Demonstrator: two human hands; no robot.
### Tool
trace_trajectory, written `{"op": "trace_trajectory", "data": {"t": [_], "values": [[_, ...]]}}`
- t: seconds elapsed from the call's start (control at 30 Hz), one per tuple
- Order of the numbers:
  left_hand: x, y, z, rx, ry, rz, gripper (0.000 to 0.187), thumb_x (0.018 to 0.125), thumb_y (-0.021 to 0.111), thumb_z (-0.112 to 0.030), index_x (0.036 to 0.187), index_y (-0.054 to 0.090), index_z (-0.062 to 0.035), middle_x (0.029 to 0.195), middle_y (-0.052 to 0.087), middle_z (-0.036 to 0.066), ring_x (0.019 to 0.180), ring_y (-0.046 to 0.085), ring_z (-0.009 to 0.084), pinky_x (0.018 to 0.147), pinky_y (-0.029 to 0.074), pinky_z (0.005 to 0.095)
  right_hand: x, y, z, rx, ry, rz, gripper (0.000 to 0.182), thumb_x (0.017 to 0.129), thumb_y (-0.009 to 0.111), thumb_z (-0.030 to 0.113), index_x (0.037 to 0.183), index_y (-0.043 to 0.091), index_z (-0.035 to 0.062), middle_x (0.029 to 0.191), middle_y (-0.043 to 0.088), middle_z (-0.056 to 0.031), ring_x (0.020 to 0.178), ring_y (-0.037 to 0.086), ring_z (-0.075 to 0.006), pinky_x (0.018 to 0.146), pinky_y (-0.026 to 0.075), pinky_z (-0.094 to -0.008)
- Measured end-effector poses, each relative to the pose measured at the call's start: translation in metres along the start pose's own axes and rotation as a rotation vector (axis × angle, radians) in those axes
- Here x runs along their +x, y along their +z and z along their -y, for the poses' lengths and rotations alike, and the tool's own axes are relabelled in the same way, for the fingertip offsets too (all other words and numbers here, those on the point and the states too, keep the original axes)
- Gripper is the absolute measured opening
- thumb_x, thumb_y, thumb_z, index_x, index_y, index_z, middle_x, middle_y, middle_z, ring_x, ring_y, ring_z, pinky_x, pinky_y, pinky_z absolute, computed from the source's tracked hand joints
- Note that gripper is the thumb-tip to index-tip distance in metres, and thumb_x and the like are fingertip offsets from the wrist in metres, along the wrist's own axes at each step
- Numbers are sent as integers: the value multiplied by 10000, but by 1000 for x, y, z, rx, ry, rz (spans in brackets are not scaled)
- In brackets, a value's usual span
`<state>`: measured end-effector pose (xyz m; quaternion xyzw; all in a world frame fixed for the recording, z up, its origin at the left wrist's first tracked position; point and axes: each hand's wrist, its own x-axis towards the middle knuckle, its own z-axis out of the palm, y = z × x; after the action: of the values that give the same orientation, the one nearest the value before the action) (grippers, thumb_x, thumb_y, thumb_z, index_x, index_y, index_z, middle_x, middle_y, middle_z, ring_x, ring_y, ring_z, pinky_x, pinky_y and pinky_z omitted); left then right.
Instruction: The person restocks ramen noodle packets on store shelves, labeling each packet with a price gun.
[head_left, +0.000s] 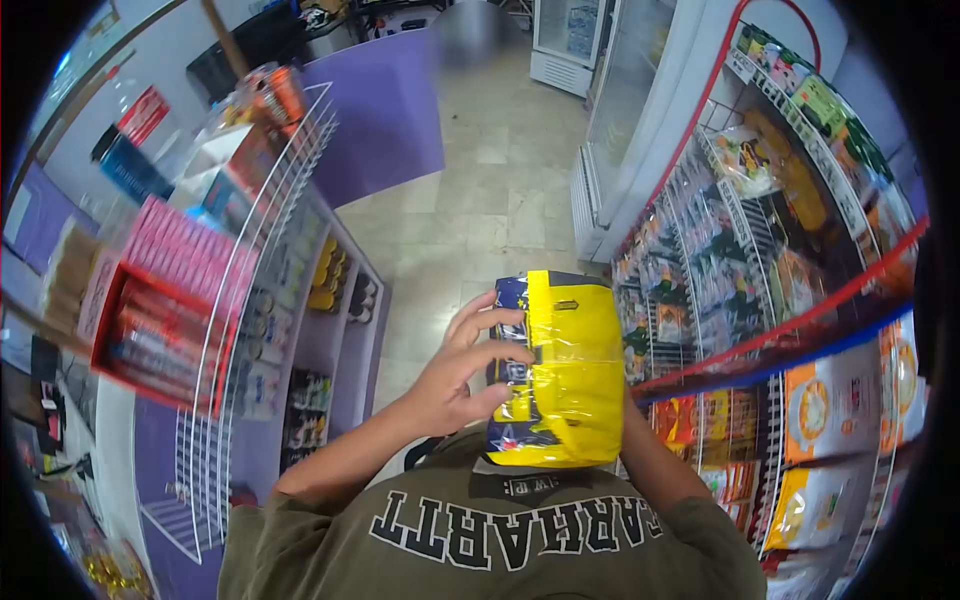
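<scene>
In front of my chest is a yellow and dark-blue package [575, 370] in shiny clear plastic, with star shapes printed along its left side. My left hand [462, 372] grips that left side, its fingers spaced and curved over the dark printed strip. The thumb presses lower down, near the front edge. My right forearm [660, 440] rises behind the package from the right. The package hides my right hand, so its fingers do not show.
On the left, a white wire rack [270, 215] holds a red box [165, 335] and pink packs [190, 250]. On the right stands a red-edged rack [745, 355] of hanging snack packets. Ahead are a purple panel [375, 110], glass-door fridges [575, 45] and tiled floor [490, 190].
</scene>
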<state>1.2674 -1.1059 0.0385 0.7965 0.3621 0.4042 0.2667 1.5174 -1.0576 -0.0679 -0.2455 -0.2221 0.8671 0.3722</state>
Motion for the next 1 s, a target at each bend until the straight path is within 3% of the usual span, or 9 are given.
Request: {"op": "trace_trajectory", "data": {"t": [0.13,0.37,0.43,0.53,0.63,0.67,0.77,0.87,1.0], "values": [[107,-32,24,249,-169,23,481,787,639,-146,1247,514,-85,1177,508,157,1137,427,368,990,346,424,80,-6,69,-99,-26,-37,580,960,373,511,1358,394,89,1288,514,-106,1141,528,-207,971,430,-358],[226,-70,101,4,-417,34,587,836,578,-64,1382,364,-88,942,526,140,829,543,280,763,460,353,221,-67,147,-457,-139,-88,605,957,374,530,1372,335,92,1266,503,-93,1127,521,-192,955,431,-347],[261,-82,150,13,-237,87,443,852,550,-11,1282,496,-105,900,534,103,765,565,251,700,480,327,266,-72,177,-566,-175,-78,605,955,376,534,1370,332,96,1264,502,-93,1128,519,-198,960,428,-343],[317,-103,225,32,-82,145,266,835,579,-21,1081,621,-112,947,549,87,857,593,260,713,494,341,325,-55,219,-292,-129,-80,609,949,392,533,1368,337,94,1262,500,-92,1143,509,-202,971,422,-347],[396,-134,293,-51,35,191,277,799,603,-21,1058,626,-117,943,549,74,876,600,250,717,503,339,404,-69,272,-320,-154,-107,630,935,419,546,1365,341,91,1262,500,-89,1167,492,-200,978,419,-346],[426,-146,310,39,127,218,300,753,611,-15,1033,629,-121,958,558,63,865,601,240,702,506,333,418,-68,292,-229,-241,-213,584,924,522,423,1362,345,79,1274,499,-85,1171,474,-204,965,426,-358],[511,-167,357,151,320,307,292,733,613,-28,1008,626,-123,958,564,52,861,600,238,681,500,332,451,-26,364,-1135,-659,-657,534,861,607,250,1316,411,52,1262,517,-105,1134,485,-240,956,413,-387],[584,-178,408,153,421,307,233,775,645,-78,994,647,-158,923,564,25,812,601,215,653,499,319,473,13,430,-1541,-975,-509,438,804,596,145,1210,511,6,1191,544,-149,1080,494,-266,941,387,-378],[662,-181,472,34,423,258,220,769,667,-78,976,660,-151,925,585,18,797,601,223,654,492,319,557,34,483,-1800,-882,-321,432,745,677,173,1122,545,9,1072,566,-162,1001,502,-349,881,404,-397]]}}
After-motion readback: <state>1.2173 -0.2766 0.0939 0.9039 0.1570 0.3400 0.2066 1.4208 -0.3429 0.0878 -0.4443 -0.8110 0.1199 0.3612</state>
